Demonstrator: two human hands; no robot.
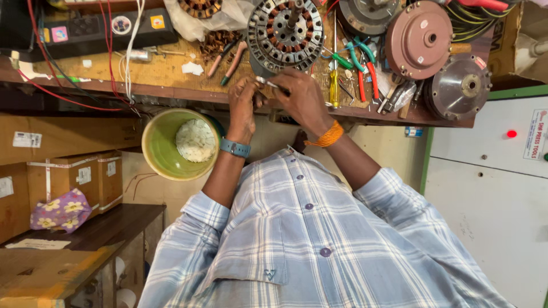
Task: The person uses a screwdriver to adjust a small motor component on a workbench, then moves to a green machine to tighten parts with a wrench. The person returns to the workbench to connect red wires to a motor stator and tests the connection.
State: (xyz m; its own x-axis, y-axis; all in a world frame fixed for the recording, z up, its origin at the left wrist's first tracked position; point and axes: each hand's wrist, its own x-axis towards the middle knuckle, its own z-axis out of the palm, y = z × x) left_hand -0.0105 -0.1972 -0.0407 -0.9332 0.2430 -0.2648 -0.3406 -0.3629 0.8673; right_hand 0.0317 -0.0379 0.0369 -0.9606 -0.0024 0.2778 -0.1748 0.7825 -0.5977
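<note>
A thin silver metal tool (268, 84) is pinched between fingertips of left hand (244, 108) and right hand (302, 100), one round copper-wound stator (285, 34) at twelve o'clock.

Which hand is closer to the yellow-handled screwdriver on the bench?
Right. The right hand, gripping a thin metal tool, sits just beside the yellow-handled screwdriver. The left hand is farther off, on the right hand's other side.
</note>
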